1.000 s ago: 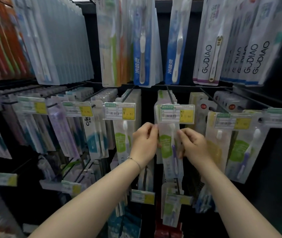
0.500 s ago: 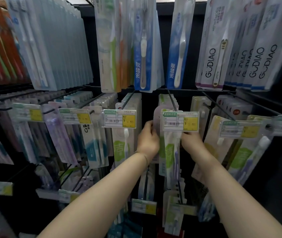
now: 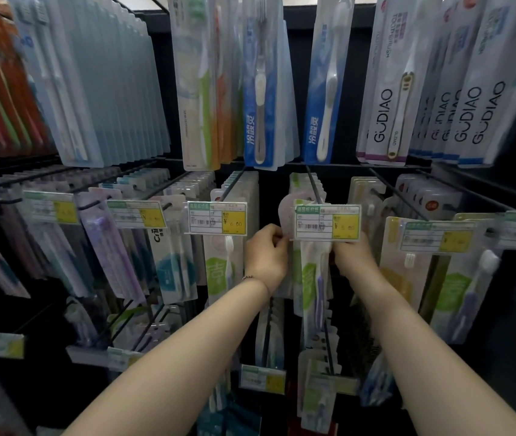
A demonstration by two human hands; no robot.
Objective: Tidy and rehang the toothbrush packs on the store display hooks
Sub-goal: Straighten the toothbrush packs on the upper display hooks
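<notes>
A clear toothbrush pack [image 3: 311, 278] with a green label and a purple brush hangs at the centre of the middle row, under a white and yellow price tag [image 3: 327, 222]. My left hand [image 3: 266, 254] pinches the pack's left edge near its top. My right hand [image 3: 352, 256] grips the right edge just below the tag; its fingertips are hidden behind the tag and the pack. The black wire hook [image 3: 313, 184] runs back above the pack. Whether the pack's hole sits on the hook is hidden by the tag.
Neighbouring hooks carry more packs with price tags [image 3: 217, 218] on their ends. Long blue packs [image 3: 259, 89] and white GUDIAO packs [image 3: 388, 99] hang in the row above. A lower row of packs and tags [image 3: 263, 379] sits below my forearms.
Both hands have risen with the pack from below the price tag to its level, and now sit close under and beside the tag. The view has moved closer to the display.
</notes>
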